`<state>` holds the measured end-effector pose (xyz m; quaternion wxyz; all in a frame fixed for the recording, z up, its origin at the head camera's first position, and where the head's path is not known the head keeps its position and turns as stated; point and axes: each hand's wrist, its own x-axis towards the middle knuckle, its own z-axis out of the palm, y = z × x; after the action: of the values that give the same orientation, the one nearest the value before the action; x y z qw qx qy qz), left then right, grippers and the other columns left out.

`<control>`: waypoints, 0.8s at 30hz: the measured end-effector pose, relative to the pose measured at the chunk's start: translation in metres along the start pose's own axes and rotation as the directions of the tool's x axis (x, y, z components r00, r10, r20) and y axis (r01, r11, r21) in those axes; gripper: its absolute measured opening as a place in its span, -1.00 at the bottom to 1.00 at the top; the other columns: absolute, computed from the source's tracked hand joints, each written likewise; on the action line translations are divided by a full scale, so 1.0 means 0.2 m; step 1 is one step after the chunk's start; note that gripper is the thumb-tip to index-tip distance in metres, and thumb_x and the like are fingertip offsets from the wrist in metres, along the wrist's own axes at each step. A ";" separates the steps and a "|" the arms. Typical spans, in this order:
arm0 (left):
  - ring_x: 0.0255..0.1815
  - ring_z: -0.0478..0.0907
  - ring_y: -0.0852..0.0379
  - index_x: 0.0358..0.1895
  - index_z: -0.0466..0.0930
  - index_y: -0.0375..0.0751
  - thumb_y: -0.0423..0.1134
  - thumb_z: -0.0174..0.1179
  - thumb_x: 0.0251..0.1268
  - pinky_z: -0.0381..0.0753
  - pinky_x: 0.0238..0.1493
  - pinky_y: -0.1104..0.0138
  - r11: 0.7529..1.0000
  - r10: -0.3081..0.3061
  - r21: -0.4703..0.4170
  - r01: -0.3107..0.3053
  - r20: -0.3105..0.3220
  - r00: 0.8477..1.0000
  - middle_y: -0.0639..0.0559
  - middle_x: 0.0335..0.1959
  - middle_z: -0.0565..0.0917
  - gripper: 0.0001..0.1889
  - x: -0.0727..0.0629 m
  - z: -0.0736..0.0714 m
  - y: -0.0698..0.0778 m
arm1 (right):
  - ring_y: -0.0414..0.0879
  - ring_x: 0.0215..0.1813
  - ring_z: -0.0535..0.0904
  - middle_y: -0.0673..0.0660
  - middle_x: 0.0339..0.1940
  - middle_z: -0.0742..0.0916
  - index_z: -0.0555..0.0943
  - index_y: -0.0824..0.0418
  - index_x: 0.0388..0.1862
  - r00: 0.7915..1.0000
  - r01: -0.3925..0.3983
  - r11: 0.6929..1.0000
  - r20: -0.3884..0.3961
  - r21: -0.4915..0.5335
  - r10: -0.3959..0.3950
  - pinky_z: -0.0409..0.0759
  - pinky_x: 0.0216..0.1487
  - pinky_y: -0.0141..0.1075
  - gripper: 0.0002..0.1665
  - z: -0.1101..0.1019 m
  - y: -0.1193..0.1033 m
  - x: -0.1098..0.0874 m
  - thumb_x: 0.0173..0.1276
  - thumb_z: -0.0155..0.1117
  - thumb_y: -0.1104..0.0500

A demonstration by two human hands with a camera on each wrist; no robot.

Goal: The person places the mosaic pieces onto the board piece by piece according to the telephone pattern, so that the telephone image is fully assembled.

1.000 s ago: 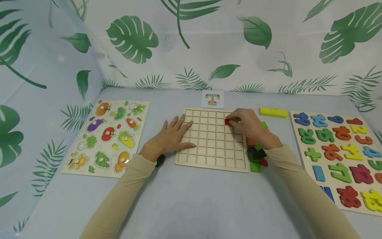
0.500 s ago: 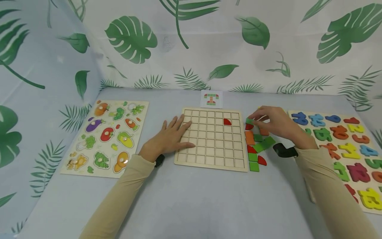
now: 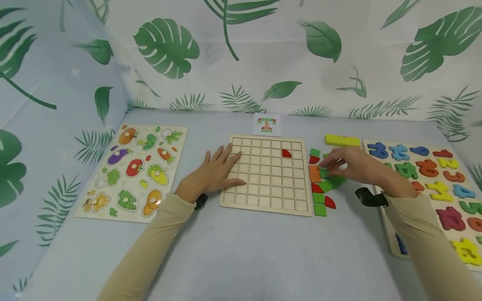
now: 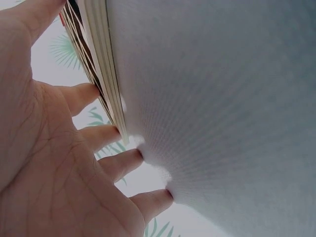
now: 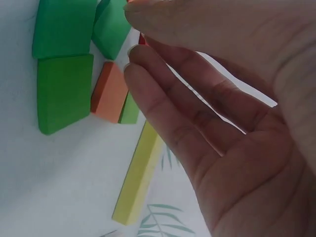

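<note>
My left hand [image 3: 208, 173] lies spread on the left edge of a wooden grid board [image 3: 260, 181]; in the left wrist view its fingertips touch the board's side and the cloth. One red quarter-circle piece [image 3: 287, 153] sits in a cell near the upper right. Right of the board, my right hand [image 3: 355, 167] hovers over loose tiles, thumb and fingers apart, nothing visibly held. Around it are an orange tile [image 3: 314, 174], green tiles [image 3: 320, 210] and red quarter circles [image 3: 330, 202]. The right wrist view shows green blocks [image 5: 64, 91] beside the fingers; some tiles are hidden under the hand.
A card with a T pattern [image 3: 266, 124] stands behind the board. At the left lies a vegetable puzzle [image 3: 132, 188]. A yellow bar [image 3: 342, 140] lies back right, beside a number puzzle [image 3: 395, 196] partly covered by my right forearm.
My right hand has left the red quarter circle in the grid, moved right to the loose tiles, then shifted slightly nearer over them. The left hand stays put.
</note>
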<state>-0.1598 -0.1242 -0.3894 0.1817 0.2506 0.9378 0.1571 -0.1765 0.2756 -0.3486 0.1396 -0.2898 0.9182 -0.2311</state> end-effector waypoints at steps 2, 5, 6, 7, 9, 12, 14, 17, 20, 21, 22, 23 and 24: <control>0.72 -0.40 -0.29 0.74 -0.15 -0.10 0.29 0.11 0.53 -0.34 0.58 -0.32 1.000 -0.001 -0.005 0.001 0.005 1.000 -0.24 0.73 -0.33 -0.02 0.00 0.00 0.00 | -0.15 -0.19 0.68 0.00 -0.17 0.78 0.81 0.29 -0.05 1.000 -0.004 1.000 0.004 -0.006 0.004 0.73 -0.08 -0.20 -0.68 0.01 0.00 0.00 0.20 0.57 0.43; 0.72 -0.42 -0.28 0.75 -0.16 -0.09 0.30 0.10 0.53 -0.36 0.58 -0.31 1.000 -0.004 -0.009 0.004 0.014 1.000 -0.23 0.73 -0.35 -0.02 0.01 0.00 0.00 | -0.15 -0.23 0.63 0.00 -0.20 0.77 0.81 0.31 -0.08 1.000 0.005 1.000 0.007 -0.021 -0.004 0.69 -0.16 -0.26 -0.69 0.03 0.00 0.01 0.18 0.58 0.44; 0.72 -0.42 -0.28 0.75 -0.16 -0.09 0.30 0.10 0.53 -0.36 0.58 -0.31 1.000 -0.004 -0.009 0.004 0.014 1.000 -0.24 0.73 -0.34 -0.02 0.00 -0.01 0.00 | -0.14 -0.24 0.63 0.01 -0.20 0.78 0.81 0.32 -0.08 1.000 0.011 1.000 0.006 -0.027 -0.011 0.69 -0.17 -0.27 -0.69 0.03 0.00 0.02 0.17 0.58 0.44; 0.72 -0.42 -0.28 0.75 -0.16 -0.09 0.30 0.10 0.53 -0.36 0.58 -0.31 1.000 -0.005 -0.010 0.005 0.017 1.000 -0.23 0.73 -0.35 -0.02 0.00 -0.01 0.00 | -0.14 -0.24 0.63 0.01 -0.20 0.78 0.80 0.33 -0.09 1.000 0.018 0.999 0.006 -0.032 -0.018 0.68 -0.18 -0.27 -0.69 0.03 0.00 0.02 0.16 0.59 0.45; 0.72 -0.41 -0.29 0.75 -0.17 -0.10 0.29 0.09 0.54 -0.37 0.57 -0.31 1.000 -0.006 -0.009 0.006 0.018 1.000 -0.24 0.73 -0.35 -0.03 0.00 -0.01 0.00 | -0.12 -0.24 0.63 0.04 -0.20 0.79 0.80 0.35 -0.10 1.000 0.030 0.999 0.005 -0.041 -0.030 0.68 -0.20 -0.25 -0.68 0.04 0.00 0.03 0.14 0.60 0.45; 0.72 -0.40 -0.31 0.74 -0.17 -0.11 0.28 0.09 0.55 -0.36 0.57 -0.32 1.000 -0.006 -0.011 0.006 0.016 1.000 -0.25 0.73 -0.34 -0.03 0.00 -0.01 0.00 | -0.09 -0.22 0.67 0.07 -0.18 0.80 0.80 0.36 -0.09 1.000 0.030 0.998 0.002 -0.049 -0.030 0.71 -0.17 -0.20 -0.66 0.05 -0.01 0.04 0.12 0.61 0.45; 0.72 -0.40 -0.31 0.74 -0.17 -0.12 0.27 0.10 0.55 -0.37 0.57 -0.33 1.000 -0.007 -0.009 0.007 0.016 1.000 -0.26 0.73 -0.34 -0.03 0.00 -0.01 0.00 | -0.08 -0.21 0.68 0.08 -0.17 0.81 0.79 0.37 -0.09 1.000 0.020 0.999 0.005 -0.050 -0.020 0.72 -0.16 -0.17 -0.65 0.05 -0.01 0.05 0.11 0.62 0.44; 0.72 -0.41 -0.30 0.75 -0.17 -0.10 0.28 0.09 0.55 -0.37 0.57 -0.33 1.000 -0.008 -0.010 0.008 0.016 1.000 -0.25 0.73 -0.35 -0.03 0.00 -0.01 0.00 | -0.06 -0.18 0.70 0.08 -0.16 0.81 0.79 0.36 -0.07 1.000 -0.003 0.999 0.013 -0.034 0.004 0.73 -0.13 -0.14 -0.65 0.04 0.00 0.05 0.12 0.63 0.43; 0.72 -0.43 -0.28 0.75 -0.19 -0.08 0.29 0.08 0.55 -0.39 0.57 -0.32 1.000 -0.009 -0.012 0.009 0.021 1.000 -0.23 0.73 -0.37 -0.03 0.00 0.00 0.00 | -0.05 -0.17 0.70 0.06 -0.17 0.80 0.79 0.36 -0.08 1.000 -0.017 1.000 0.013 -0.017 0.017 0.73 -0.12 -0.13 -0.65 0.04 0.00 0.05 0.12 0.63 0.42; 0.72 -0.43 -0.28 0.75 -0.19 -0.08 0.29 0.08 0.55 -0.39 0.57 -0.31 1.000 -0.009 -0.012 0.009 0.022 1.000 -0.23 0.73 -0.37 -0.03 0.00 0.00 0.00 | -0.05 -0.18 0.70 0.06 -0.18 0.79 0.78 0.36 -0.09 1.000 -0.017 1.000 0.010 -0.013 0.017 0.73 -0.12 -0.12 -0.65 0.04 0.01 0.05 0.11 0.63 0.42; 0.72 -0.44 -0.28 0.75 -0.19 -0.08 0.30 0.08 0.55 -0.40 0.57 -0.31 1.000 -0.009 -0.011 0.009 0.023 1.000 -0.22 0.73 -0.37 -0.03 0.00 0.00 0.00 | -0.05 -0.18 0.70 0.05 -0.19 0.78 0.79 0.36 -0.09 1.000 -0.021 1.000 0.006 -0.011 0.021 0.73 -0.11 -0.12 -0.65 0.04 0.01 0.05 0.11 0.64 0.42; 0.72 -0.44 -0.28 0.75 -0.19 -0.08 0.30 0.08 0.54 -0.40 0.57 -0.31 1.000 -0.007 -0.011 0.007 0.021 1.000 -0.23 0.73 -0.37 -0.02 0.00 0.00 0.00 | -0.06 -0.19 0.69 0.04 -0.20 0.78 0.79 0.35 -0.09 1.000 -0.024 1.000 0.001 -0.013 0.024 0.73 -0.11 -0.13 -0.65 0.04 0.01 0.05 0.10 0.64 0.42; 0.72 -0.44 -0.28 0.75 -0.19 -0.08 0.30 0.08 0.54 -0.41 0.57 -0.31 1.000 -0.006 -0.010 0.007 0.022 1.000 -0.22 0.73 -0.37 -0.02 0.01 0.01 0.00 | -0.07 -0.20 0.69 0.04 -0.21 0.77 0.79 0.35 -0.10 1.000 -0.024 1.000 -0.003 -0.015 0.024 0.73 -0.12 -0.12 -0.65 0.04 0.01 0.05 0.09 0.64 0.43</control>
<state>-0.1608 -0.1239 -0.3910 0.1937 0.2483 0.9358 0.1583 -0.1815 0.2681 -0.3576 0.1391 -0.2794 0.9235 -0.2229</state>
